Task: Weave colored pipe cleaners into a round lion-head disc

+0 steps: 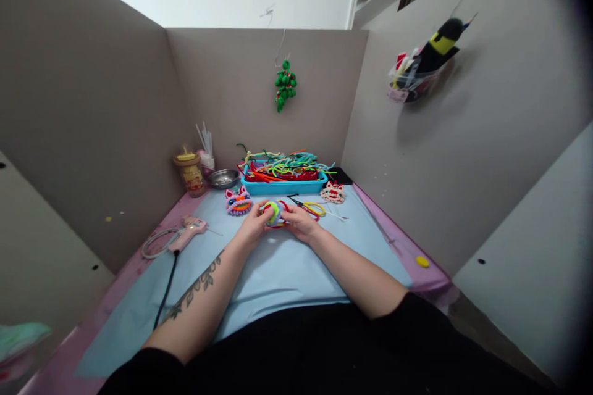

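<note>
A small rounded pipe-cleaner piece [274, 213] in yellow-green, blue and red is held above the blue table cover, between both hands. My left hand [252, 226] has its fingers closed on the left side of it. On the right side, my right hand [300, 223] grips the same piece, with red pipe cleaner showing by its fingertips. Just beyond my right hand lie scissors [315, 209] with yellow and red handles. To the left of my left hand sits a purple and orange pipe-cleaner animal head [238, 202]. A cream and red one [333, 192] lies behind the scissors.
A blue basket [283, 187] of colourful pipe cleaners stands at the back, beside a metal bowl [223, 178] and a lidded cup [190, 174]. The pink glue gun [189, 234] with its cord lies left. Grey partitions enclose the table; a yellow lid [422, 261] lies right.
</note>
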The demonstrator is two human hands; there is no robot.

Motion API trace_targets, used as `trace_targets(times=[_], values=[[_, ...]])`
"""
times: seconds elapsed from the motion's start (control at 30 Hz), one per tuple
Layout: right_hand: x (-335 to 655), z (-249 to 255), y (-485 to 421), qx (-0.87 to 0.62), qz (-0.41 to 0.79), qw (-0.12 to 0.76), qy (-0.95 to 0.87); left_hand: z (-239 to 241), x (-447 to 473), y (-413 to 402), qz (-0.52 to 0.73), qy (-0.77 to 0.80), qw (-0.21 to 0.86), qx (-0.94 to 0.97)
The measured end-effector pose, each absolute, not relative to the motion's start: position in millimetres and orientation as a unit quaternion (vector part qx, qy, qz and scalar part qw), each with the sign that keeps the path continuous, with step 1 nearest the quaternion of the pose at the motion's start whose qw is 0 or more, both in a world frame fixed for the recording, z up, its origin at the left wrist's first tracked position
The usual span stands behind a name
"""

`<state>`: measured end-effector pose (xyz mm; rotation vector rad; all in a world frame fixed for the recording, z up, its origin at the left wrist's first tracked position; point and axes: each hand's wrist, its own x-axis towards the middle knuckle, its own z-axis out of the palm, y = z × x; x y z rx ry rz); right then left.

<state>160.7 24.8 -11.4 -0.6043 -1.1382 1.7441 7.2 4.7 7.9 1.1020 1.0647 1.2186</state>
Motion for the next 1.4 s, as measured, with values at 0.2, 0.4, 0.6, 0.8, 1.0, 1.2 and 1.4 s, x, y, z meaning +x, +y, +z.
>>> trace_targets(times=[0.2,0.4,0.6,0.8,1.0,1.2,1.4], values=[[164,-13,32,-0.343,0.696,0.481,-0.408,-2,3,20,0.557,0.459,0.518,0.459],[163,-16,37,-0.423,0.634,0.473,-0.442,2,-5,19,0.555,0.445,0.544,0.444],[172,-21,40,-0.528,0.461,0.409,-0.585,-5,-19,29,0.476,0.562,0.445,0.509],[179,-22,44,-0.530,0.326,0.429,-0.655,-7,-28,31,0.444,0.567,0.266,0.641],[172,-30,49,-0.457,0.382,0.441,-0.671,-6,-21,24,0.426,0.471,0.245,0.733],[171,-31,46,-0.454,0.368,0.426,-0.691,-15,-19,26,0.364,0.467,0.262,0.762],[168,-32,45,-0.442,0.373,0.419,-0.700,-15,-15,23,0.365,0.470,0.287,0.750]])
